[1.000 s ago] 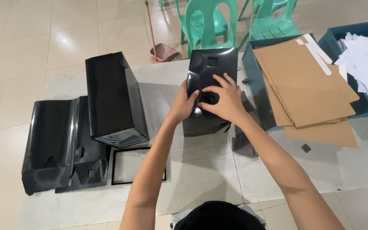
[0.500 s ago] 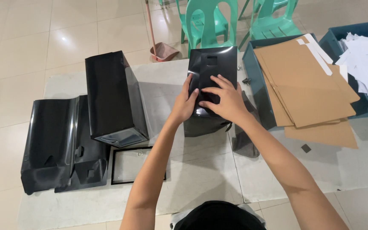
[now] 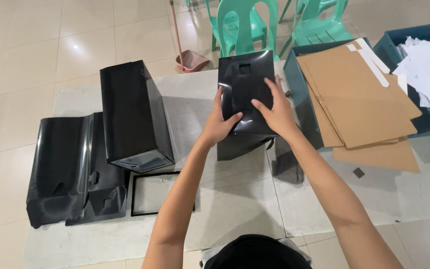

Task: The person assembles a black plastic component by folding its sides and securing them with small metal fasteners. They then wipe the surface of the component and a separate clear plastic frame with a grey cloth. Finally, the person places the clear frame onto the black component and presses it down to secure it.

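Both hands on the glossy black box (image 3: 245,84), upper centre of frame, standing upright on the pale tabletop (image 3: 235,199). Left hand (image 3: 218,124) grips its lower left edge, fingers closed around it, thumb on the front face. Right hand (image 3: 274,112) lies on the right side, fingers spread flat across the front. A taller black box (image 3: 133,117) stands left of centre, well apart. Flattened black sheets (image 3: 70,169) lie far left, a thin black frame (image 3: 153,192) just beside them. Brown cardboard sheets (image 3: 359,97) sit at right over a blue bin (image 3: 299,94).
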